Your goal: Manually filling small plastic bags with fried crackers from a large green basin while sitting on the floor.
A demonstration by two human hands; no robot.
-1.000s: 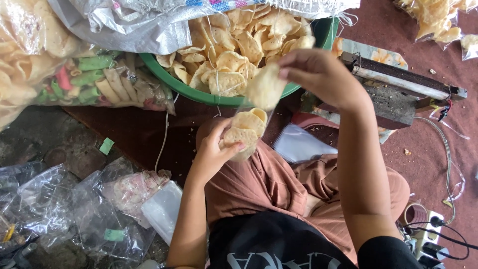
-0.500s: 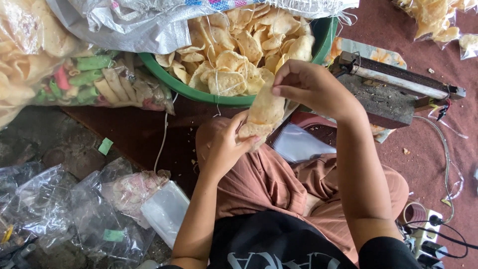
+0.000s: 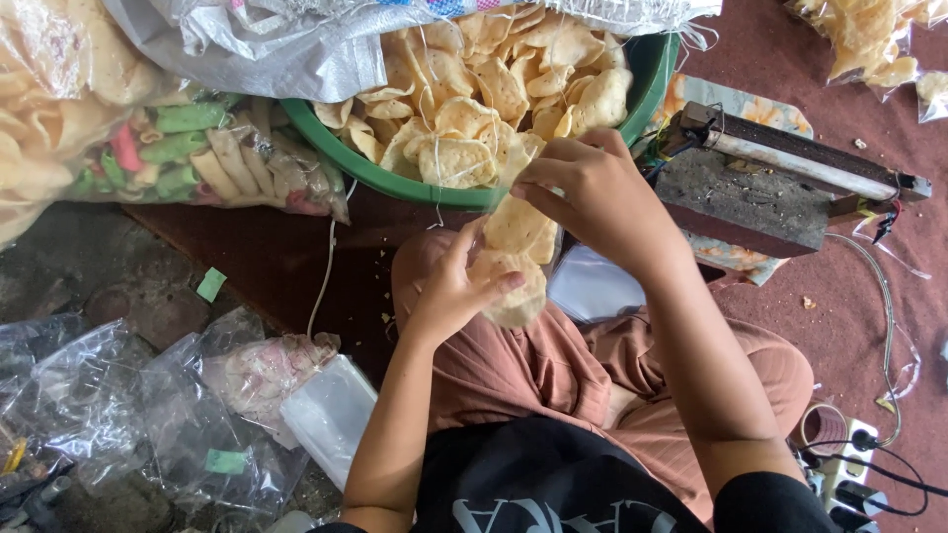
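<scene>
Pale crackers [image 3: 513, 262], a few already stacked in a clear bag over the knee; left hand [image 3: 449, 291] pinched shut round the stack, right hand [image 3: 588, 192] at 1 o'clock closed on the bag top. Green basin [image 3: 647, 64] at 12 remained full.

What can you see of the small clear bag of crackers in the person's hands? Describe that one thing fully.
The small clear bag of crackers is thin, see-through plastic holding several pale yellow, round, bumpy crackers. It is tilted, its mouth toward the green basin. The left hand cups its lower end; the right hand pinches the top. It hangs above the person's knee, clear of the floor.
</scene>
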